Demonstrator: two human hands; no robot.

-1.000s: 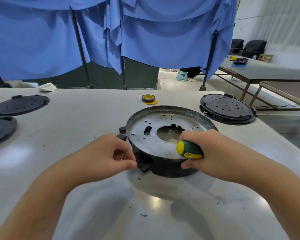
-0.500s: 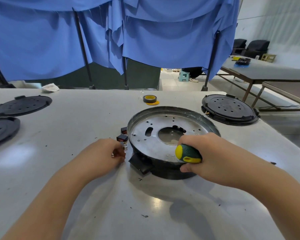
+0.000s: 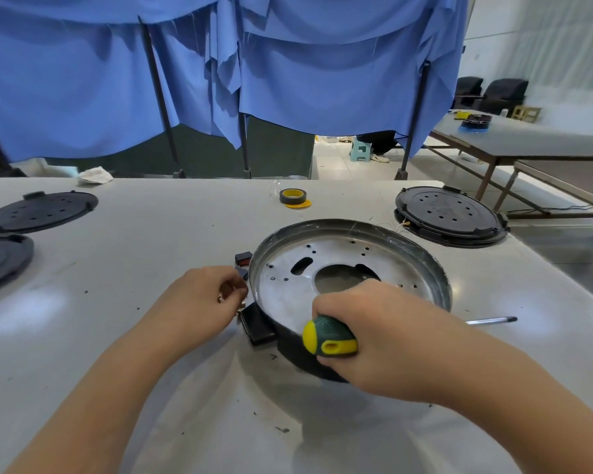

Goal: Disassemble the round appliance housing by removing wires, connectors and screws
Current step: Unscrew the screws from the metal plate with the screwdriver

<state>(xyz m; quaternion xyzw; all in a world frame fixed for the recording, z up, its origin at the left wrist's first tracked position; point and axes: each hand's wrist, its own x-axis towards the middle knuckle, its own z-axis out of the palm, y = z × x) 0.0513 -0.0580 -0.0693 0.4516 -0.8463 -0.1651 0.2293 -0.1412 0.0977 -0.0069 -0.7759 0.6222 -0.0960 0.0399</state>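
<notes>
The round appliance housing lies on the white table, a metal plate with a centre hole inside a dark rim. My right hand rests on its near rim and grips a green and yellow screwdriver; the shaft tip sticks out to the right. My left hand is at the housing's left edge, fingers curled and pinching a small metal part. Small black connectors lie beside the rim there. A black block juts from the housing's lower left.
Two black round lids lie at the left, another black lid at the back right. A tape roll and a crumpled cloth sit near the far edge. Blue curtains hang behind; other tables stand at the right.
My left hand has moved from the housing's near left side up and away along the rim toward the small connectors. My right hand stays on the rim with the screwdriver.
</notes>
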